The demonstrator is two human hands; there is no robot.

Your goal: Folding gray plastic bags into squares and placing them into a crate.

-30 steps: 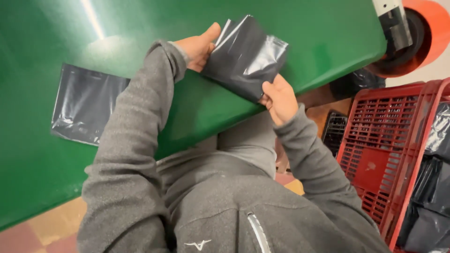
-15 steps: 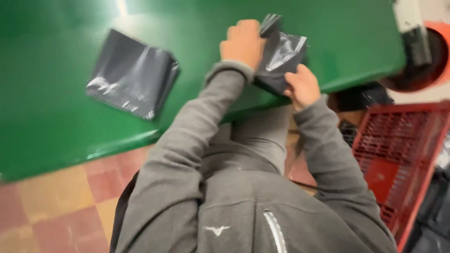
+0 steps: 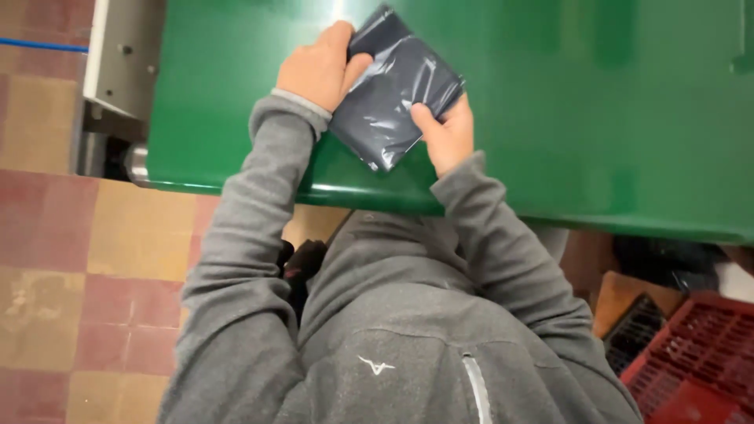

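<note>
We hold a dark grey plastic pouch (image 3: 395, 98) flat on the green bench (image 3: 597, 118), close to its near edge. Our left hand (image 3: 320, 69) presses the upper left corner, fingers curled over it. Our right hand (image 3: 448, 133) closes its grip on the lower right edge, thumb on top. The film looks glossy and slick; we judge that uneven pressure could let it slide off the edge toward the tiled floor (image 3: 94, 259) or red crate (image 3: 699, 369).

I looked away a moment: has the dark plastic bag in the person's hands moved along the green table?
Cannot tell: the head camera swung, so the view itself shifted. The dark plastic bag lies by the green table's near edge, as before.
</note>
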